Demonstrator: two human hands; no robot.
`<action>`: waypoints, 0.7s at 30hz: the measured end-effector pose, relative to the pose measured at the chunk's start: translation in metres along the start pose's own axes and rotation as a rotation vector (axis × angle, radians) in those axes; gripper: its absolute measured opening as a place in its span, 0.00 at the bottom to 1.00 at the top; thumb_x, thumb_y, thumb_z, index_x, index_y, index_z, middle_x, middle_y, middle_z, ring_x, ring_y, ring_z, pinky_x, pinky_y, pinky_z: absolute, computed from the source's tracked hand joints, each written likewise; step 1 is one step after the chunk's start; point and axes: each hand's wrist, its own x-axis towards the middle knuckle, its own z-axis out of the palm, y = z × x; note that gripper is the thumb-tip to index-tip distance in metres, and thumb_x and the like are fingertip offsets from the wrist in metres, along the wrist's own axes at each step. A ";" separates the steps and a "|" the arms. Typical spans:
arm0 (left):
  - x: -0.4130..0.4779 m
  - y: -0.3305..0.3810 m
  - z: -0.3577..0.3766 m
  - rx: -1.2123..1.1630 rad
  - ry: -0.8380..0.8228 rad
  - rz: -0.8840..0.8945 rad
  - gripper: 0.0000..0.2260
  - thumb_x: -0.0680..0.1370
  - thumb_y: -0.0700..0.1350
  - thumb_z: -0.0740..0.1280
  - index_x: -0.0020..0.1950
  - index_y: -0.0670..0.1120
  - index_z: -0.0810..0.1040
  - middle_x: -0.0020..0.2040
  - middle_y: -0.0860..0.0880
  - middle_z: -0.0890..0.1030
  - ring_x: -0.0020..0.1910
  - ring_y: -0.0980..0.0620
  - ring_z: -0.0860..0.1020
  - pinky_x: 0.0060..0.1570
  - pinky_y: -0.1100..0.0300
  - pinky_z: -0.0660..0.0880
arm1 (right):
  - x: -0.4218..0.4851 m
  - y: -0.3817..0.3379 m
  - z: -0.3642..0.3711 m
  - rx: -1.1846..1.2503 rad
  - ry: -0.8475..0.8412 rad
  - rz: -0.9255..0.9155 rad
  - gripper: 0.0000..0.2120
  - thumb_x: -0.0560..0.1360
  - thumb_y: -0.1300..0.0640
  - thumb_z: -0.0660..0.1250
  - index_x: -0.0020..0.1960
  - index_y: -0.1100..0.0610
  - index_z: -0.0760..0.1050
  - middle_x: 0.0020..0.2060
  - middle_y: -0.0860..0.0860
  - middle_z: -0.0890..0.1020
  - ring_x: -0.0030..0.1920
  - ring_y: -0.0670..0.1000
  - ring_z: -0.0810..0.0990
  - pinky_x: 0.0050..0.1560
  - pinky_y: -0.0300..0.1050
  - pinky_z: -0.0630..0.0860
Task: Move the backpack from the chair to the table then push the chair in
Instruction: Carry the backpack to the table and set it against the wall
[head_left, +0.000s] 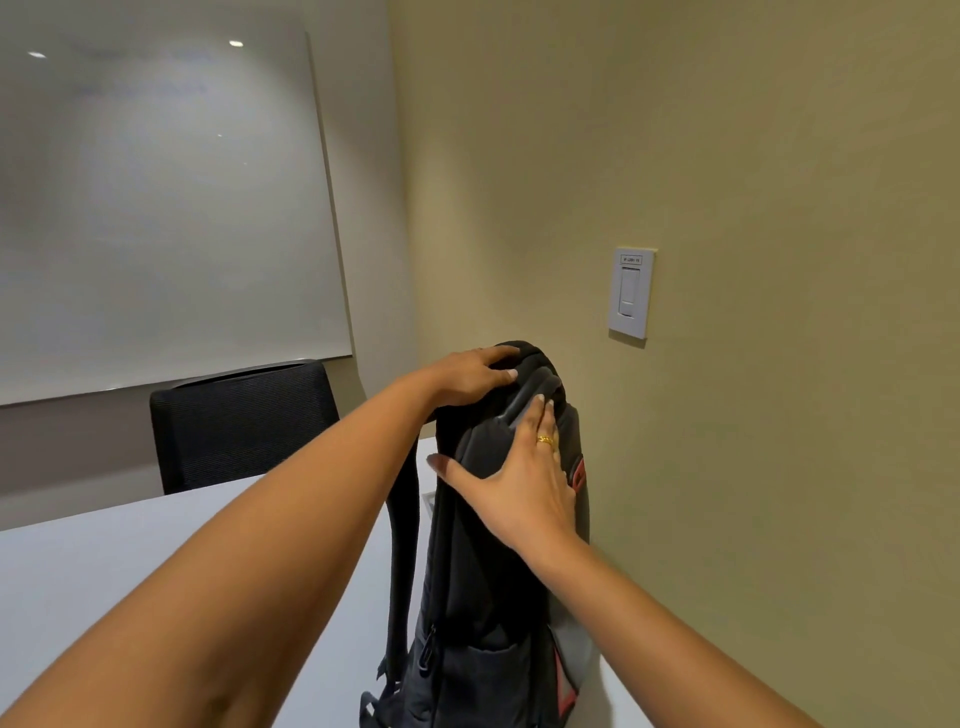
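1. The backpack (498, 545) stood upright on the white table (130, 571), at about 5 o'clock in the view, close against the olive wall (753, 156). Whether it touched the wall could not be told.
2. The left hand (467, 376) lay over the top of the pack at its 11 o'clock corner, fingers curled loosely over the crown. It pressed more than it gripped; no strap or handle was seen enclosed.
3. The right hand (519, 483) was spread flat and open against the pack's side panel, fingers pointing to 12 o'clock, thumb out to 9 o'clock. It held nothing; a ring showed on one finger.
4. A shoulder strap (405, 545) hung loose down the 9 o'clock side of the pack.
5. Judgement: the transfer looked nearly complete; the hands appeared to be steadying the pack. The chair push was not yet done.
6. A black chair (244, 426) stood at 10 o'clock across the table. Whether it is the task's chair could not be told.
7. Risk: the pack is tall on a narrow base, so on release it might topple toward 9 o'clock, or slide if its base sits near the table edge.
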 end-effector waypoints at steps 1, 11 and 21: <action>0.000 -0.001 0.000 -0.010 0.002 -0.006 0.21 0.81 0.50 0.54 0.73 0.52 0.57 0.75 0.45 0.61 0.72 0.43 0.60 0.71 0.50 0.57 | 0.000 0.000 0.001 -0.009 0.004 -0.003 0.58 0.61 0.28 0.64 0.72 0.53 0.32 0.75 0.52 0.39 0.74 0.52 0.42 0.71 0.59 0.54; 0.007 -0.006 0.012 -0.020 0.158 -0.078 0.20 0.80 0.44 0.52 0.73 0.54 0.59 0.73 0.44 0.64 0.69 0.42 0.64 0.68 0.51 0.61 | 0.010 0.019 -0.011 0.036 -0.052 -0.157 0.52 0.66 0.38 0.68 0.73 0.51 0.35 0.75 0.49 0.42 0.74 0.51 0.50 0.69 0.54 0.62; 0.009 0.024 0.045 -0.081 0.347 -0.296 0.23 0.78 0.43 0.49 0.73 0.56 0.56 0.77 0.45 0.53 0.74 0.41 0.51 0.69 0.35 0.53 | 0.050 0.075 -0.070 0.105 -0.405 -0.253 0.50 0.61 0.43 0.68 0.74 0.49 0.42 0.74 0.47 0.56 0.70 0.44 0.59 0.63 0.36 0.61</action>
